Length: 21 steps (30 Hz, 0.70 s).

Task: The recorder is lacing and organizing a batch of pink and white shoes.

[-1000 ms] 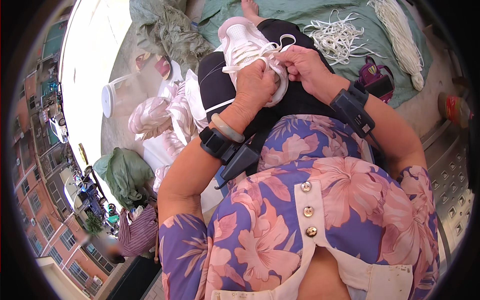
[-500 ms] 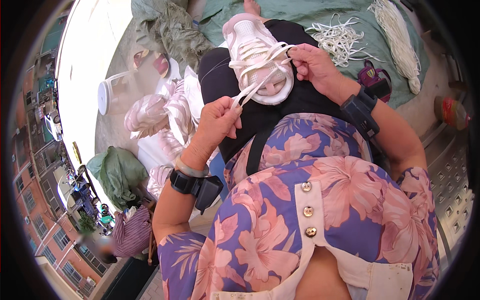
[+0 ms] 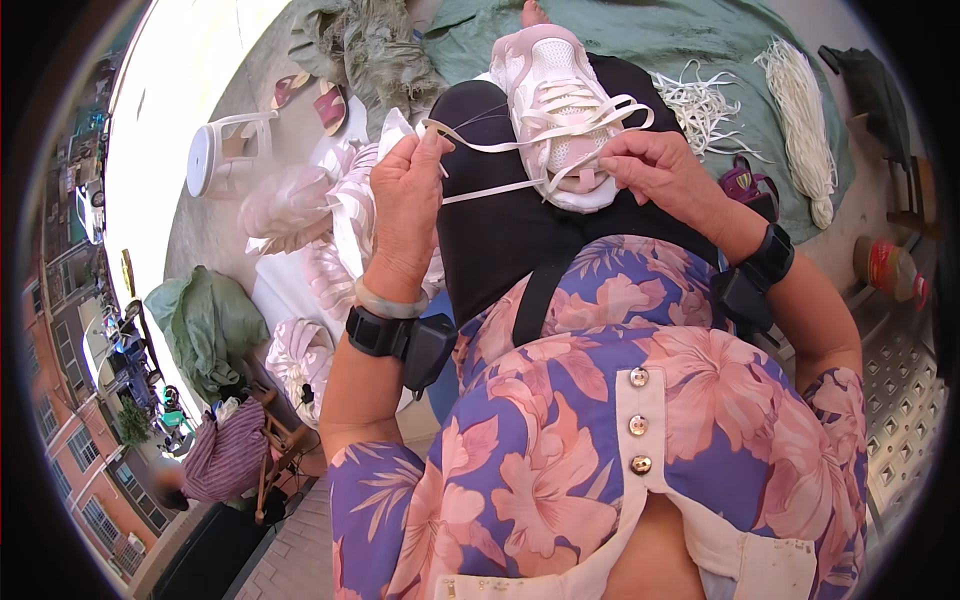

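Observation:
A pink and white sneaker [image 3: 565,110] lies across my black-trousered thighs, toe pointing away and heel opening toward me. White shoelace [image 3: 490,191] is threaded over its tongue. Off to the shoe's left, my left hand [image 3: 405,200] is raised and closed, pinching the lace; two strands stretch between it and the shoe. At the right of the heel opening, my right hand [image 3: 665,175] has its fingers drawn together against the shoe, just below a loose lace loop. What lies between those fingertips is hidden.
Several more pink and white shoes [image 3: 290,205] are piled at my left, near a white stool [image 3: 232,150]. On the green cloth [image 3: 600,30] lie loose white laces [image 3: 700,105] and a long lace bundle [image 3: 798,130]. A plastic bottle [image 3: 885,265] stands far right.
My left hand has moved up and left, drawing the lace strands out sideways. My right hand has come down from the lace loop to the heel opening.

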Each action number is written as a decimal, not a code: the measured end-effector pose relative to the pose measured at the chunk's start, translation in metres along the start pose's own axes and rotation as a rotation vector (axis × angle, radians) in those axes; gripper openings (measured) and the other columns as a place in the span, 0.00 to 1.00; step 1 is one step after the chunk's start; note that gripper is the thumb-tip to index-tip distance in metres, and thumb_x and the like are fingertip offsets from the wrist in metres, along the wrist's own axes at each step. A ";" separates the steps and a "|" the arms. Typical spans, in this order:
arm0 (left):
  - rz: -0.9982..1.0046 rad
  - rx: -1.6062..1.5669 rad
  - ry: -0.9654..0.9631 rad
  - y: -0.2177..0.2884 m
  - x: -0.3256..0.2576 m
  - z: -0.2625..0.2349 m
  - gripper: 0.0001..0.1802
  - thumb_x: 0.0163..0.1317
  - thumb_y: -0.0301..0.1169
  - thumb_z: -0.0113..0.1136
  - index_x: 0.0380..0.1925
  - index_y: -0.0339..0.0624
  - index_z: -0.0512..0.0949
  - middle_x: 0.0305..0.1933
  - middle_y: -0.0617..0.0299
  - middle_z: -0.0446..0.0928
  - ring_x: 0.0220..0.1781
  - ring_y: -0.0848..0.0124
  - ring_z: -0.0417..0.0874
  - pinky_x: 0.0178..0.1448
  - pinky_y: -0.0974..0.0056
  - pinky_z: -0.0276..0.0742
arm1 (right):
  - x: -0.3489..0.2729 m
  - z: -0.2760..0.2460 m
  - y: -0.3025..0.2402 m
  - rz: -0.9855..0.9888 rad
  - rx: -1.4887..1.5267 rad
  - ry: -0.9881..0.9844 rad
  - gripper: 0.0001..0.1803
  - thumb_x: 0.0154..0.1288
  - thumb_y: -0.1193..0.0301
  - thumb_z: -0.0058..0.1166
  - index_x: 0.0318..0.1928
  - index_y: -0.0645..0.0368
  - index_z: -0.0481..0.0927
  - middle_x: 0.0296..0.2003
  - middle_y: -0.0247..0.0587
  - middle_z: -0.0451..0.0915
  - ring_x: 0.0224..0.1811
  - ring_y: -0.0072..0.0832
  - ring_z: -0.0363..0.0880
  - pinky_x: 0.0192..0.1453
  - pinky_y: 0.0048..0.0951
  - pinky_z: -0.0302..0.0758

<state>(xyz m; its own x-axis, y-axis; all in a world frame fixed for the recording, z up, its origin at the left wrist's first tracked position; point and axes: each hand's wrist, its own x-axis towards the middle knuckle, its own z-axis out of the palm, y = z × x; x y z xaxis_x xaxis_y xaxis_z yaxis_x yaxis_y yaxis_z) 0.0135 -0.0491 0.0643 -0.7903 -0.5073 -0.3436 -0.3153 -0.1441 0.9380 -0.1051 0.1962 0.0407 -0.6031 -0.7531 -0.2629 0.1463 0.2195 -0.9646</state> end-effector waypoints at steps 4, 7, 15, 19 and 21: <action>-0.066 -0.208 -0.053 -0.012 -0.004 0.016 0.08 0.64 0.34 0.53 0.30 0.41 0.73 0.16 0.71 0.64 0.13 0.83 0.61 0.16 0.77 0.56 | 0.011 0.022 -0.001 -0.026 -0.133 -0.060 0.08 0.63 0.72 0.48 0.39 0.62 0.78 0.20 0.28 0.72 0.16 0.11 0.66 0.19 0.15 0.64; -0.078 -0.152 -0.119 -0.021 -0.005 0.033 0.08 0.64 0.34 0.53 0.31 0.42 0.72 0.17 0.69 0.67 0.13 0.82 0.63 0.17 0.77 0.58 | 0.022 0.030 -0.006 0.142 -0.071 -0.084 0.09 0.61 0.73 0.46 0.39 0.63 0.77 0.19 0.30 0.72 0.13 0.13 0.67 0.16 0.16 0.64; -0.094 -0.018 -0.171 -0.032 0.010 0.054 0.04 0.62 0.30 0.51 0.33 0.43 0.70 0.21 0.67 0.72 0.17 0.81 0.71 0.18 0.78 0.65 | 0.034 0.046 -0.006 0.370 0.028 0.038 0.06 0.59 0.73 0.45 0.33 0.60 0.75 0.19 0.33 0.74 0.12 0.15 0.68 0.13 0.18 0.64; 0.009 0.018 -0.152 -0.040 0.018 0.059 0.04 0.62 0.29 0.50 0.33 0.42 0.70 0.21 0.67 0.72 0.17 0.82 0.71 0.18 0.78 0.64 | 0.040 0.050 -0.007 0.361 -0.004 0.067 0.06 0.59 0.74 0.44 0.32 0.60 0.75 0.19 0.33 0.74 0.11 0.15 0.67 0.13 0.17 0.63; 0.047 0.016 -0.145 -0.042 0.020 0.061 0.04 0.62 0.29 0.51 0.34 0.42 0.70 0.21 0.67 0.72 0.17 0.82 0.70 0.18 0.78 0.64 | 0.042 0.052 -0.002 0.290 0.010 0.121 0.07 0.52 0.76 0.42 0.22 0.63 0.74 0.16 0.37 0.75 0.11 0.20 0.70 0.12 0.22 0.65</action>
<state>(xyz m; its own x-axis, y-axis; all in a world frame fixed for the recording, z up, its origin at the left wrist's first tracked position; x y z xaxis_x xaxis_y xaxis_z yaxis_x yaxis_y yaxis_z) -0.0214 -0.0013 0.0147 -0.8717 -0.3848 -0.3035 -0.2837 -0.1087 0.9527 -0.0899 0.1319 0.0309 -0.6239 -0.5805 -0.5233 0.3336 0.4077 -0.8500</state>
